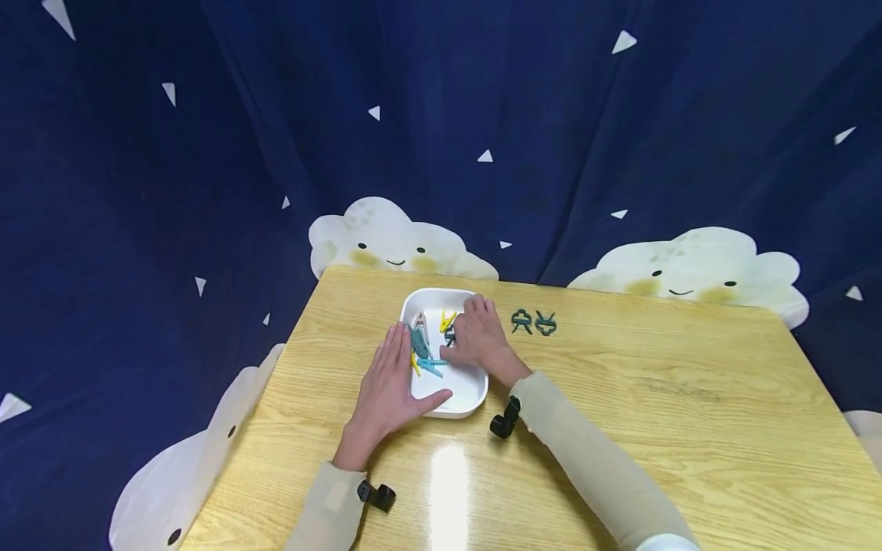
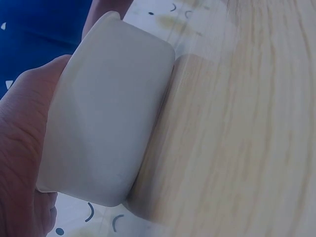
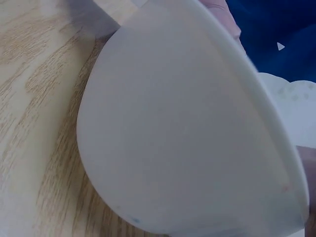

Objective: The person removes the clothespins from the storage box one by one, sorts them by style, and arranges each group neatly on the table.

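A white plastic tub [image 1: 451,398] stands on the table, holding several small clips. Against its left side lies my left hand [image 1: 389,386], fingers straight along the rim and thumb over the front edge. My right hand [image 1: 477,337] reaches over the right rim and pinches a dark green clip [image 1: 449,337] between thumb and forefinger, partly covering it. Near the left fingers lie a teal clip [image 1: 419,344], a light blue clothespin [image 1: 430,367] and a pale pink clothespin [image 1: 423,325]. One yellow clothespin [image 1: 446,321] lies farther back. Both wrist views show mainly the tub's outer wall [image 2: 108,113].
Two dark green clips [image 1: 521,321] lie side by side on the wooden table [image 1: 654,436], right of the tub. Behind the table hangs a dark blue curtain [image 1: 441,115] with white triangles and cloud faces.
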{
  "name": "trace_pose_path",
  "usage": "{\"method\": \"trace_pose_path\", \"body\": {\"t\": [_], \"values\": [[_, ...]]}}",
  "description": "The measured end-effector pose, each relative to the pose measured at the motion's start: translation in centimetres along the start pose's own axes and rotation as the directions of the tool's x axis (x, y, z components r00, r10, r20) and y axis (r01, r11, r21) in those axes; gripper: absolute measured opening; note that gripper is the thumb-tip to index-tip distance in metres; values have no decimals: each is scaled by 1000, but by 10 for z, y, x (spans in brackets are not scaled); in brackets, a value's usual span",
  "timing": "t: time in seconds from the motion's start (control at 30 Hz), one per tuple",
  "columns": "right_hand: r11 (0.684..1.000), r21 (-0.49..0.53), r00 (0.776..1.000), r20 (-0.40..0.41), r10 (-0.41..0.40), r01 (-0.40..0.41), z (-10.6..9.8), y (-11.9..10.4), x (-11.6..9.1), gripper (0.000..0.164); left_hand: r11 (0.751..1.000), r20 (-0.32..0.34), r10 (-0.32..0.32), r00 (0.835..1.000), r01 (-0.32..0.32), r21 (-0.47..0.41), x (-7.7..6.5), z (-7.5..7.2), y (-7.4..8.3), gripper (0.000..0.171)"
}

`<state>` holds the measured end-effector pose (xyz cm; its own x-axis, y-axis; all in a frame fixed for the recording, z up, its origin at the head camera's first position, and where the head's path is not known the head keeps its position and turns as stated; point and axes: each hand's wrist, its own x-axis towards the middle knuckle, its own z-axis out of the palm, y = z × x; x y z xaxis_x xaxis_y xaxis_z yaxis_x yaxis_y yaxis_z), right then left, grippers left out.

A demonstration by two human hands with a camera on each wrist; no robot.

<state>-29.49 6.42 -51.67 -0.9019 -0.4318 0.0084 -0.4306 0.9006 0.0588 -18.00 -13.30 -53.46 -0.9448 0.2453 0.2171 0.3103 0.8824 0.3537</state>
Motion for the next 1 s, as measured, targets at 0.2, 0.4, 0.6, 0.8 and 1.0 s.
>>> {"method": "trace_pose_path", "body": {"t": [0.2, 0.4, 0.6, 0.8, 1.0], "values": [[986, 114, 990, -94, -108, 119, 0, 3, 0, 57, 1000, 7, -1, 1000, 0, 17, 1, -1, -1, 134], [979, 135, 983, -124, -136, 152, 0, 4, 0, 56, 1000, -6, 4, 1000, -4, 19, 1, -1, -1, 133], [988, 76, 988, -87, -126, 133, 2, 5, 0, 58, 1000, 22, -14, 1000, 13, 16, 0, -1, -1, 134], [991, 81, 992, -76, -97, 103, 3, 6, -1, 58, 1000, 23, -12, 1000, 11, 10, 0, 0, 1, 134], [990, 91, 992, -88, -96, 104, 2, 6, -1, 58, 1000, 26, -15, 1000, 15, 14, 1, 0, 1, 134]]}}
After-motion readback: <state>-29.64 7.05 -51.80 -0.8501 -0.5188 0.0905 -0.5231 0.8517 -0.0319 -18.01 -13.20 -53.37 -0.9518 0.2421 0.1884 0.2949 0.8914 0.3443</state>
